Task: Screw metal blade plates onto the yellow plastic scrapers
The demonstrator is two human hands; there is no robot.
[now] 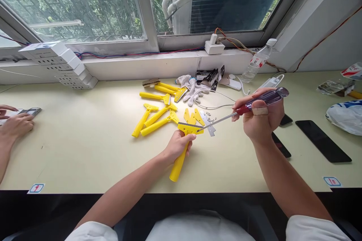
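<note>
In my left hand (178, 145) is a yellow scraper (178, 163), gripped just below its head, with a dark blade edge along the top. My right hand (261, 115) is wrapped round a screwdriver (254, 103) with a clear purple and red handle. The screwdriver's thin shaft slants down to the left, and its tip meets the right part of the scraper head. Beyond the head lie loose yellow plates (190, 116), flat metal blades (207, 122) and a cluster of small screws (210, 118). Several more yellow scrapers (157, 120) lie to the left of these.
White gloves (192, 88) and black packets (209, 77) lie near the sill. A plastic bottle (257, 62) stands at the back right. Phones (322, 141) rest right of my forearm. White boxes (68, 67) are stacked at back left. Another person's hands (17, 122) are at the left edge.
</note>
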